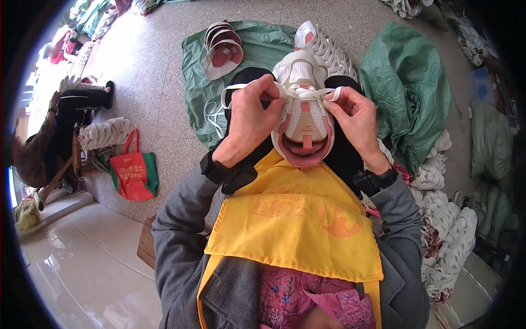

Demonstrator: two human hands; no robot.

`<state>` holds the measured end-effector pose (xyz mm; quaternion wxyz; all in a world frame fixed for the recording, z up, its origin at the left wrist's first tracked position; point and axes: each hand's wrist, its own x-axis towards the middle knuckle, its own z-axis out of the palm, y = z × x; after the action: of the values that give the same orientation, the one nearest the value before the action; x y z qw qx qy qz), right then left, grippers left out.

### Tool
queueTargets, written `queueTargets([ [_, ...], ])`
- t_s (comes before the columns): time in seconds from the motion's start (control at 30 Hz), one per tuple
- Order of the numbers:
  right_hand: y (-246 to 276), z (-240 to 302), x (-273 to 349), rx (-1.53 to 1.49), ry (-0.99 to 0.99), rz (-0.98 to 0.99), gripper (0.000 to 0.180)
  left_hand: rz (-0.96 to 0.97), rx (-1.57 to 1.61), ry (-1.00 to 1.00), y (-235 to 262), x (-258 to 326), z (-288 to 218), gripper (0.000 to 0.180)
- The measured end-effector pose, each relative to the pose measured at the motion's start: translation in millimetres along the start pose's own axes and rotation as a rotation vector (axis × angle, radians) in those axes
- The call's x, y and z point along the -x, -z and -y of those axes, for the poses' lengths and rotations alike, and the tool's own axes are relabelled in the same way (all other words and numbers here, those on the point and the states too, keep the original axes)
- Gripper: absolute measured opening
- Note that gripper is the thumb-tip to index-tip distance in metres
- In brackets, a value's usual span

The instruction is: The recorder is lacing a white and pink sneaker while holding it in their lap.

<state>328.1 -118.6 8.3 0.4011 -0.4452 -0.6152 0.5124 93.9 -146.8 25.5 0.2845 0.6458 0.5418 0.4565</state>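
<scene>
The left hand (pixel 247 122) and the right hand (pixel 358 122) are each pinching a white lace (pixel 306 94) over a white-and-pink shoe (pixel 304 118), which is sitting upper centre of the frame. Stacked shoe pieces (pixel 223 55) are lying upper left.

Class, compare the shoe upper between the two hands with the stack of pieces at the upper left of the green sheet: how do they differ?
The shoe upper is a single piece, while the stack holds several overlapping pieces.
A white lace, pinched by the left hand and right hand, crosses the shoe upper; no hand touches the stack.
Both show whitish and pink parts.
</scene>
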Motion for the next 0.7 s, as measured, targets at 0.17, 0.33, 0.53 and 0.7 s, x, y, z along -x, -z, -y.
queueTargets([
  [0.17,-2,-1,0,0.009,0.059,-0.045,0.005,-0.022,-0.17,-0.178,-4,3,-7,0.015],
  [0.33,-3,-6,-3,-0.035,0.05,-0.056,0.008,-0.002,0.06,0.106,-4,4,3,0.017],
  [0.53,-2,-1,-2,0.131,0.091,-0.164,0.02,-0.034,0.059,0.179,-8,4,9,0.02],
  [0.7,-5,18,2,0.378,0.3,-0.174,0.016,-0.063,-0.063,0.024,-12,8,1,0.02],
])
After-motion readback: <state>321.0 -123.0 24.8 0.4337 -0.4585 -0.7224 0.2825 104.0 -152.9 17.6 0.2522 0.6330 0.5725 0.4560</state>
